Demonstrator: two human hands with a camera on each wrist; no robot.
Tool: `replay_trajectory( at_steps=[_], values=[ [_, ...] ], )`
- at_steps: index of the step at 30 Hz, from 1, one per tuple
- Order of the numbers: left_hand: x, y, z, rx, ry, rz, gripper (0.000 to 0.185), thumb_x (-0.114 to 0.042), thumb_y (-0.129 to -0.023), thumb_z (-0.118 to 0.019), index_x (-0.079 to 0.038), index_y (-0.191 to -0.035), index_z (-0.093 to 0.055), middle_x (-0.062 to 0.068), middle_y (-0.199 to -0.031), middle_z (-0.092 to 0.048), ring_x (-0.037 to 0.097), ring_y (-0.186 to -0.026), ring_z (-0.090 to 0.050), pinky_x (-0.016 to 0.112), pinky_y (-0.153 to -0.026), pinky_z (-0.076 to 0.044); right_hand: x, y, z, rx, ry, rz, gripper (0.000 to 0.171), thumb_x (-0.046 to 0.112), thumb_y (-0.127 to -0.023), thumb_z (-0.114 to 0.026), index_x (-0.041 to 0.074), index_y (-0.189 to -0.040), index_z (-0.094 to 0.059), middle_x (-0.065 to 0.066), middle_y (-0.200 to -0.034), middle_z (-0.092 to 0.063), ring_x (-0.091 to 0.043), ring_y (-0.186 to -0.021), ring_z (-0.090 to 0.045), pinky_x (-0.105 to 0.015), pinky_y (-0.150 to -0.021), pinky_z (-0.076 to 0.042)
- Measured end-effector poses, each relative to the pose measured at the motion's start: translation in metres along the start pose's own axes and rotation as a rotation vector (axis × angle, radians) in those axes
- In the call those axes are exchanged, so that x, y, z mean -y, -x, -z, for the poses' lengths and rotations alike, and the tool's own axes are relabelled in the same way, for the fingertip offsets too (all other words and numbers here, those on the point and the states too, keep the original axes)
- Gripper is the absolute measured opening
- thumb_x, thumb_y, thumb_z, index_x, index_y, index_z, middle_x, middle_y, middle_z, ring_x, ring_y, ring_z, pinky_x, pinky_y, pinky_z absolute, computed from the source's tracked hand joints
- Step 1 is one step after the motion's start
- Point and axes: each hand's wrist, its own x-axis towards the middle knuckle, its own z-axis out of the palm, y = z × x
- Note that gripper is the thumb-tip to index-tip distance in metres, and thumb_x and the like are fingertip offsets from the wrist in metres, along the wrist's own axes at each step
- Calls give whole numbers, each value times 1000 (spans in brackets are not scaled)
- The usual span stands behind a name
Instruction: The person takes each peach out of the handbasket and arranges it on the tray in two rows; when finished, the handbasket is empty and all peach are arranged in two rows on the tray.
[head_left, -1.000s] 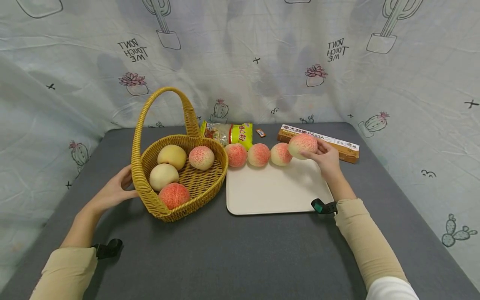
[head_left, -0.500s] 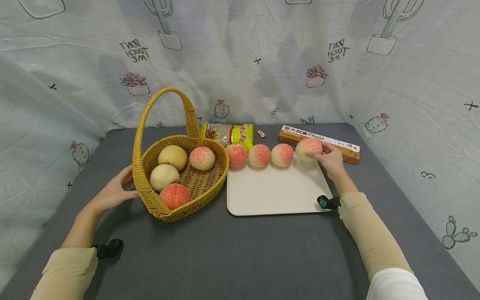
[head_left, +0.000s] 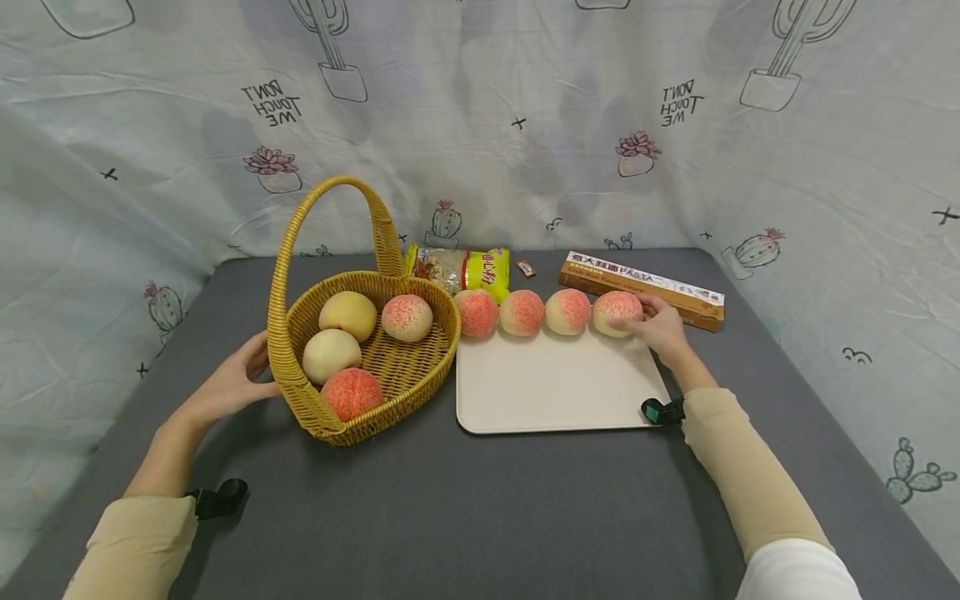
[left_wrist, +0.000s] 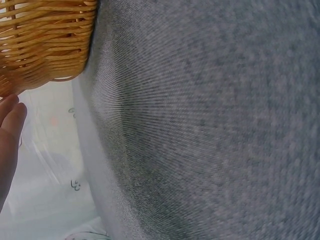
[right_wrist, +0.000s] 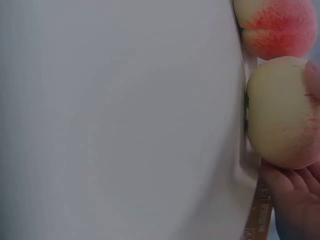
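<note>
1. The right hand (head_left: 660, 327) had just lowered a red-and-cream peach (head_left: 613, 308) to the far right corner of the cream tray (head_left: 555, 387).
2. Its thumb and fingers were holding that peach; it had not let go.
3. That made a row of four, with three other peaches (head_left: 522, 313) along the tray's far edge.
4. The left hand (head_left: 231, 385) stayed put, its loose fingers touching the left side of the wicker basket (head_left: 408, 385).
</note>
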Motion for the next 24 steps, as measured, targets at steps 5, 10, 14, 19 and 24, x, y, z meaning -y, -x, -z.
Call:
replay_trajectory(
  at_steps=[5,10,14,19,24],
  values=[
    [1,0,-1,1,-1,1,94,-5,-89,-69,3,-154,-3,36,-153,-13,59,-135,-14,74,-105,-18,2,9,7,61,59,9,85,18,-88,-74,-3,-152,-24,-25,-152,-33,-38,-138,-36,-47,-112,-36],
    [2,-1,0,0,6,-9,93,-4,-89,-69,2,-155,-3,36,-153,-12,59,-135,-13,75,-104,-17,1,11,11,51,71,15,78,16,-87,-74,-5,-149,-32,-24,-149,-38,-36,-135,-40,-46,-110,-39],
    [3,-1,1,-3,6,-13,93,-3,-89,-69,2,-155,-3,36,-153,-13,59,-136,-13,75,-104,-17,0,9,8,33,71,29,74,14,-87,-74,-6,-147,-36,-26,-146,-41,-37,-135,-41,-45,-110,-39],
    [4,-2,0,-3,6,-6,94,-4,-89,-69,1,-155,-3,36,-153,-13,58,-136,-13,75,-104,-18,0,7,4,15,32,36,76,12,-88,-73,-5,-149,-31,-27,-148,-37,-37,-136,-38,-45,-111,-37],
    [3,-1,0,-7,6,11,94,-5,-89,-69,2,-155,-2,36,-153,-14,59,-136,-13,75,-104,-18,2,6,3,12,52,32,77,14,-88,-73,-6,-149,-30,-28,-148,-36,-38,-136,-38,-45,-111,-38]
  ],
)
